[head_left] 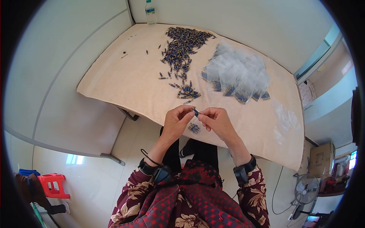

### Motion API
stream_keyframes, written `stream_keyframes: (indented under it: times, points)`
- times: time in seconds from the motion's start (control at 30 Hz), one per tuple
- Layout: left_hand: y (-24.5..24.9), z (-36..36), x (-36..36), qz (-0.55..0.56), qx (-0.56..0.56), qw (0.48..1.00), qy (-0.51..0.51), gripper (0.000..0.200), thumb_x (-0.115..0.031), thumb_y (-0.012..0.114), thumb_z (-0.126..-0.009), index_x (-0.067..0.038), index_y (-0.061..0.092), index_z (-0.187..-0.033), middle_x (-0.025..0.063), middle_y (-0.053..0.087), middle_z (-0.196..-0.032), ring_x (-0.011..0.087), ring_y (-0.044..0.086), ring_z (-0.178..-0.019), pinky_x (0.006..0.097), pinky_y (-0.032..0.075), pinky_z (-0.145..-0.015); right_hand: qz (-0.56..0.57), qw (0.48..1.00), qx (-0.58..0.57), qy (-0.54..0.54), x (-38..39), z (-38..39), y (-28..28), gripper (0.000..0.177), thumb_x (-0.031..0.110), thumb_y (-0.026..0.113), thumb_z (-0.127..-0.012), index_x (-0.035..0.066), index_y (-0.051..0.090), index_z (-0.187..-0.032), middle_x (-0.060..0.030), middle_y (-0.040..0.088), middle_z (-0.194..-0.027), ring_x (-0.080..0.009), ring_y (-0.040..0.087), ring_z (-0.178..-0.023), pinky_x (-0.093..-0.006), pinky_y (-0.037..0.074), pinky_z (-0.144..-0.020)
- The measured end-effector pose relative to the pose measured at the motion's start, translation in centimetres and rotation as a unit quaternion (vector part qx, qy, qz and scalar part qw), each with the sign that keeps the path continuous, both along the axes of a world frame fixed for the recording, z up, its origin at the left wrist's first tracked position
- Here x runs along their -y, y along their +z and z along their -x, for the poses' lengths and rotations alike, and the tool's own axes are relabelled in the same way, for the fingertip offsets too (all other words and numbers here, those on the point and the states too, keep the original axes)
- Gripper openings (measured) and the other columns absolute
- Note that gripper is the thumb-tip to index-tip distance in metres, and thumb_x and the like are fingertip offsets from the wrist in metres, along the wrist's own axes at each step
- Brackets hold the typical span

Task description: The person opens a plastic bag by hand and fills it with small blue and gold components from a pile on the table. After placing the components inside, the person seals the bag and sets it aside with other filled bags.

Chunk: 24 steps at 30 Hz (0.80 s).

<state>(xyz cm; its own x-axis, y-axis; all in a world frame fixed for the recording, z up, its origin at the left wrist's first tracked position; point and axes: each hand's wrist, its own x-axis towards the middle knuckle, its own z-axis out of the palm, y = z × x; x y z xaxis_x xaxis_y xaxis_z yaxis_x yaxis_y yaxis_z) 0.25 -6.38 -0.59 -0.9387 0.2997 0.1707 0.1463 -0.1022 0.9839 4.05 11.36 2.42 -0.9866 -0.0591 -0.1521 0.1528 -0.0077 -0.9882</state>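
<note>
My left hand and my right hand meet above the table's near edge, fingertips pinched together. Between them is a small blue-and-gold cylindrical piece, held at both ends; its exact kind is too small to make out. Just below my hands, a small group of similar pieces lies near the edge, seemingly in a clear bag. Beyond my fingers, a loose pile of blue-and-gold pieces trails toward me. Clear plastic bags, with rows of the pieces inside, are heaped to the right.
Flat clear bags lie on the right of the cloth-covered table. At the back left stands a water bottle. A red stool is on the floor at left, a fan and a cardboard box at right.
</note>
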Motion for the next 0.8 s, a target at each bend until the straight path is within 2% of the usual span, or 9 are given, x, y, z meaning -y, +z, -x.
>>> stream_keyframes:
  times: [0.07,0.33,0.43,0.6,0.73,0.8]
  points:
    - [0.8,-0.6,0.1,-0.066,0.063,0.994,-0.059,0.016,-0.012,0.068,-0.09,0.001,0.066,-0.099,-0.0046,0.061,-0.079,0.0014,0.046,-0.064,0.018,0.039,-0.058,0.02,1.0,-0.003,0.007,0.0,-0.9,0.2,0.013,0.01,0.068,-0.087,-0.003,0.068,-0.091,-0.0012,0.062,-0.069,-0.0047,0.054,-0.056,-0.0185,0.043,-0.046]
    - [1.3,-0.7,0.9,-0.082,0.098,0.987,-0.096,0.014,-0.013,0.069,-0.089,-0.001,0.069,-0.097,-0.0032,0.062,-0.073,0.0003,0.043,-0.055,0.0166,0.03,-0.047,-0.046,0.999,0.013,0.012,-0.2,-2.4,2.3,0.015,0.011,0.065,-0.088,-0.004,0.068,-0.087,-0.004,0.065,-0.071,-0.0074,0.061,-0.06,-0.0214,0.047,-0.047]
    - [2.0,-0.9,0.8,-0.069,0.111,0.986,-0.099,0.014,-0.014,0.069,-0.089,-0.001,0.069,-0.096,-0.0022,0.063,-0.073,0.0009,0.043,-0.055,0.0168,0.031,-0.047,-0.083,0.995,0.027,0.045,-0.2,-2.6,3.2,0.013,0.009,0.064,-0.089,-0.004,0.068,-0.091,-0.0065,0.068,-0.078,-0.0084,0.064,-0.064,-0.0198,0.049,-0.048]
    - [2.0,-1.0,1.0,-0.051,0.104,0.987,-0.107,0.014,-0.014,0.069,-0.089,-0.001,0.068,-0.094,-0.0001,0.064,-0.073,0.002,0.045,-0.054,0.0171,0.033,-0.046,-0.105,0.992,0.044,0.063,-0.3,-2.8,3.8,0.014,0.008,0.063,-0.089,-0.004,0.068,-0.092,-0.007,0.068,-0.079,-0.0091,0.064,-0.064,-0.0201,0.049,-0.049]
    - [2.2,-1.3,1.0,-0.094,0.113,0.984,-0.099,0.013,-0.013,0.068,-0.09,-0.001,0.067,-0.092,0.0015,0.065,-0.073,0.0028,0.047,-0.054,0.0173,0.034,-0.046,-0.067,0.997,0.011,0.046,-0.2,-3.1,2.9,0.013,0.006,0.063,-0.089,-0.005,0.068,-0.096,-0.0081,0.069,-0.081,-0.0111,0.066,-0.066,-0.0212,0.051,-0.05]
    - [2.1,-1.4,0.7,-0.107,0.114,0.983,-0.097,0.012,-0.013,0.068,-0.09,-0.001,0.067,-0.092,0.002,0.065,-0.074,0.0029,0.047,-0.054,0.0175,0.034,-0.046,0.011,0.999,-0.028,-0.012,0.2,-3.3,2.3,0.015,0.004,0.064,-0.089,-0.005,0.067,-0.1,-0.0093,0.069,-0.083,-0.0124,0.067,-0.069,-0.0217,0.053,-0.05]
